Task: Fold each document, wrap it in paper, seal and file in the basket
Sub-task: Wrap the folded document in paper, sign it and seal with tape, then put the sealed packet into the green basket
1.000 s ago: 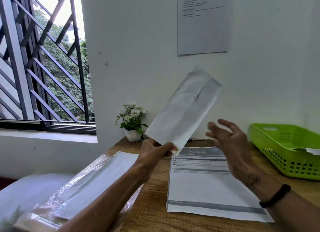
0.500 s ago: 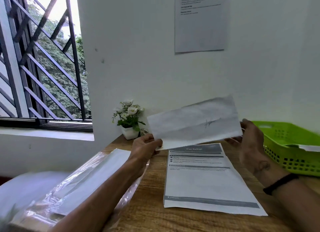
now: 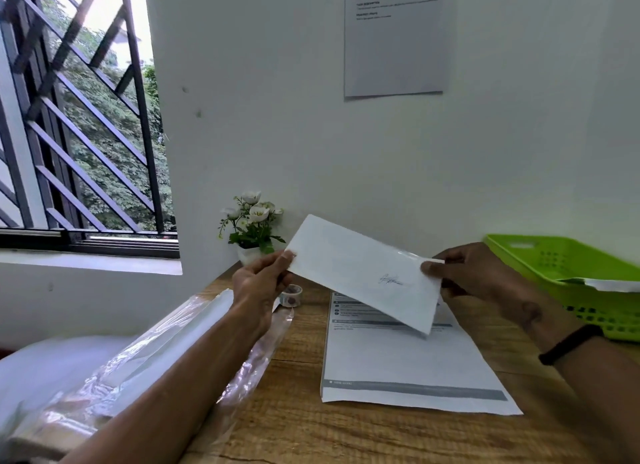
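Note:
A white wrapped packet point(image 3: 363, 273) with a small ink signature on its face hangs above the desk, tilted down to the right. My left hand point(image 3: 259, 283) pinches its left end and my right hand point(image 3: 474, 273) pinches its right end. Below it a printed document point(image 3: 398, 363) lies flat on the wooden desk point(image 3: 294, 422). A green plastic basket point(image 3: 581, 269) stands at the right with a white paper edge showing inside. A small roll of tape point(image 3: 291, 295) sits just behind my left hand.
A clear plastic pack of white paper sheets point(image 3: 145, 352) lies along the desk's left side. A small pot of white flowers point(image 3: 252, 224) stands against the wall. A notice sheet point(image 3: 394, 37) hangs on the wall. A barred window is at the left.
The packet swung from upright in my left hand alone to nearly level, lower over the desk. My right hand came in and took its right end.

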Demonstrator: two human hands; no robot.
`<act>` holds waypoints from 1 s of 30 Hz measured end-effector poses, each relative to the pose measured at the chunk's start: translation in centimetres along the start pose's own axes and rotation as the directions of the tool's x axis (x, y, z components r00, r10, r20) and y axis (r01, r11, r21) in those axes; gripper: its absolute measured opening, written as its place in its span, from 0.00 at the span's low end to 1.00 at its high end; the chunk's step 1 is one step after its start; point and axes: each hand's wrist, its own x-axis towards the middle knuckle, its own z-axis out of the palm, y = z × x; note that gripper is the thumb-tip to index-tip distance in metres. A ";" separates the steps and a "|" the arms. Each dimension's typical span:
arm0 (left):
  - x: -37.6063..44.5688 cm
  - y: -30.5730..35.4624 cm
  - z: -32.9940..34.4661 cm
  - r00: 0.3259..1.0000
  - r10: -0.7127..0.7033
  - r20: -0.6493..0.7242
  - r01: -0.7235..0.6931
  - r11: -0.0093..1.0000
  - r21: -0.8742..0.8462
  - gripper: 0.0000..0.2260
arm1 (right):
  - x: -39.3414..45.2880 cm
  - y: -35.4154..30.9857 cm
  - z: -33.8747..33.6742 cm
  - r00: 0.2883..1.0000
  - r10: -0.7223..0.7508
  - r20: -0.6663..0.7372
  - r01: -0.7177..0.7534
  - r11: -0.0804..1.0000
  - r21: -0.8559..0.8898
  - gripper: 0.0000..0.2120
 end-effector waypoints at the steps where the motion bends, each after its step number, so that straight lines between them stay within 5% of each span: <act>1: 0.1 0.0 -0.1 1.000 0.009 0.000 -0.009 1.000 0.004 0.07 | -0.1 0.1 -0.7 0.997 0.047 0.061 -0.048 0.999 0.012 0.07; 9: -0.7 0.2 0.9 0.984 -0.068 0.166 0.068 0.998 0.005 0.10 | -3.8 0.8 -4.5 0.989 0.135 0.051 -0.145 0.920 0.363 0.11; 14: -1.7 0.3 2.3 0.942 -0.099 0.320 0.003 0.958 0.287 0.13 | -7.6 0.0 -9.9 0.970 0.212 -0.118 -0.112 0.822 0.558 0.07; 17: -2.1 0.9 2.6 0.922 -0.057 0.382 -0.191 0.793 0.579 0.10 | -9.1 -1.0 -13.4 0.959 0.210 -0.190 -0.039 0.762 0.646 0.05; 22: -3.2 0.2 2.2 0.775 0.029 0.631 -0.612 0.284 0.738 0.06 | -10.7 -3.2 -17.6 0.940 0.208 -0.269 0.064 0.668 0.742 0.04; 27: -6.0 -1.5 3.5 0.683 -0.088 0.725 -0.723 0.060 0.688 0.05 | -11.7 -2.8 -19.3 0.861 0.298 -0.411 0.099 0.696 0.712 0.08; 30: -7.2 -1.9 4.4 0.672 -0.121 0.730 -0.731 0.044 0.681 0.10 | -11.6 -1.5 -18.6 0.828 0.337 -0.449 0.071 0.730 0.680 0.08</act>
